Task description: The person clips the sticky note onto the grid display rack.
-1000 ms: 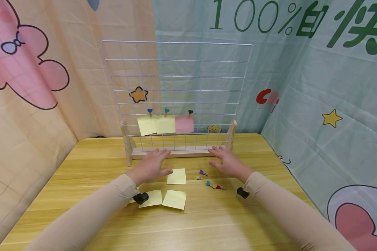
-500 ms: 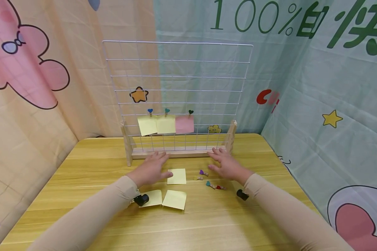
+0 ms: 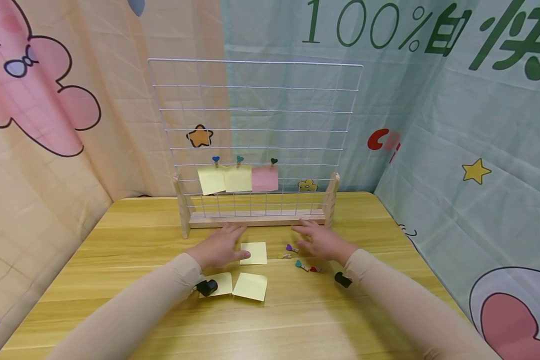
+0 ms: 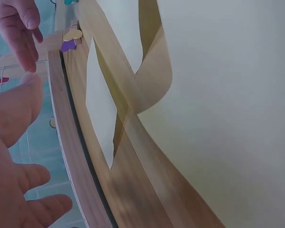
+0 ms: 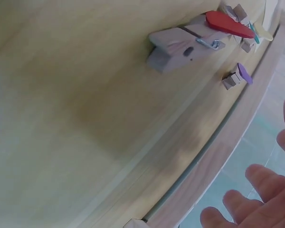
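My left hand (image 3: 220, 246) holds nothing, fingers spread and thumb over the edge of a yellow sticky note (image 3: 255, 253) on the table. Two more yellow notes lie nearer me, one (image 3: 250, 286) plainly visible and the other (image 3: 223, 283) partly behind the left wrist camera. To the right, my right hand (image 3: 323, 242) is likewise bare with fingers extended, beside several small wooden clothespins: a purple heart one (image 3: 290, 247), a yellow one (image 3: 284, 255), a teal one (image 3: 301, 265) and a red one (image 3: 315, 269). The red clothespin (image 5: 194, 40) looms large in the right wrist view.
Behind the hands stands a white wire grid (image 3: 256, 131) in a wooden base (image 3: 256, 221). Two yellow notes (image 3: 237, 179) and a pink note (image 3: 264, 179) hang on it from heart clothespins. Printed curtains (image 3: 454, 215) enclose the wooden table (image 3: 130, 230).
Both hands have drawn slightly back from the grid's base and a little closer together. Notes and clothespins lie where they were.
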The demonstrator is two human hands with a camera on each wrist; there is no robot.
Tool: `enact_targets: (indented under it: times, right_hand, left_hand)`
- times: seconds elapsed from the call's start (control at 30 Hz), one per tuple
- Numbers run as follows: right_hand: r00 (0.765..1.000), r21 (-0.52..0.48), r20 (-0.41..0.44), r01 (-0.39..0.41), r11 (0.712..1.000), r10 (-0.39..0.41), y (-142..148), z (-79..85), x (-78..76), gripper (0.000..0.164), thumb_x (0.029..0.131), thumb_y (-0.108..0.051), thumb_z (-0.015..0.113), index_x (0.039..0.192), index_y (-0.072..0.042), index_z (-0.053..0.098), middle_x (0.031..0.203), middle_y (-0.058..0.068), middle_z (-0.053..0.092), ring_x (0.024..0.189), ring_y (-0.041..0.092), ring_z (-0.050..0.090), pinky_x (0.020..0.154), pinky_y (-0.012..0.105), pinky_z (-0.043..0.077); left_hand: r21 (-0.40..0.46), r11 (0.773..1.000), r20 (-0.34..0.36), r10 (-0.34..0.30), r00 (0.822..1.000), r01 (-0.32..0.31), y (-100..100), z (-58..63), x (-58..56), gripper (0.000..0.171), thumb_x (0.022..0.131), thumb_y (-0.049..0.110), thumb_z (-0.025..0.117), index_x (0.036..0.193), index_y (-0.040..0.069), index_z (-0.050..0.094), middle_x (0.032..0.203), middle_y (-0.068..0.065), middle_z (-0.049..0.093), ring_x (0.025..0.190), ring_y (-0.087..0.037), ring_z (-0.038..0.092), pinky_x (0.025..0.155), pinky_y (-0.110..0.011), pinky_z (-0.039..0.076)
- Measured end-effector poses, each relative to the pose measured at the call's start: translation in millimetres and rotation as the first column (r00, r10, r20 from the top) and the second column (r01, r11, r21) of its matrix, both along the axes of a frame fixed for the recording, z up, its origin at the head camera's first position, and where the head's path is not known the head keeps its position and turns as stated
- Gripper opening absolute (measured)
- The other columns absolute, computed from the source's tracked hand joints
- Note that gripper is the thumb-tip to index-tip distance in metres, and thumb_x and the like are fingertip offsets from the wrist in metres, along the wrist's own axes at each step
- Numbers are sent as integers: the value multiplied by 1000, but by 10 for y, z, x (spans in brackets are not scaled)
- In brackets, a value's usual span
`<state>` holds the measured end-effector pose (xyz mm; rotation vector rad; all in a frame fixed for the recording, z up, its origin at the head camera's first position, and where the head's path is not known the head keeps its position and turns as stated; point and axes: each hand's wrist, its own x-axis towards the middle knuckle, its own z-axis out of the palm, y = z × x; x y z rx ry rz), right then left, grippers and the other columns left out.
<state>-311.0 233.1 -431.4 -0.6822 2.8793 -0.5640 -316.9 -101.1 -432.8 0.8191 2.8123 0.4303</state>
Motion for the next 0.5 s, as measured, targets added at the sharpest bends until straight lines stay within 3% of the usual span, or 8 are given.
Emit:
enact_targets:
  times: [0.27,0.5]
  right_hand:
    - [999,63,23,-33,997,31,-62,-45,-66,52,108,-22,60,159,-15,48,166,20,41,142,42,54,111,57,50]
    - [998,90,17,-64,994,62,-93,-78,-124,49,106,-18,63,154,-15,55,158,16,54,141,37,57,116,54,47]
  left_hand:
    - [-5,999,96,34,995,-34,53,-30,28,86,102,53,65,167,10,28,171,-16,33,159,-42,27,129,-59,23]
    - [-24,999,124,44,991,-42,75,-35,29,85,102,54,64,167,11,30,171,-16,33,160,-38,27,130,-56,24]
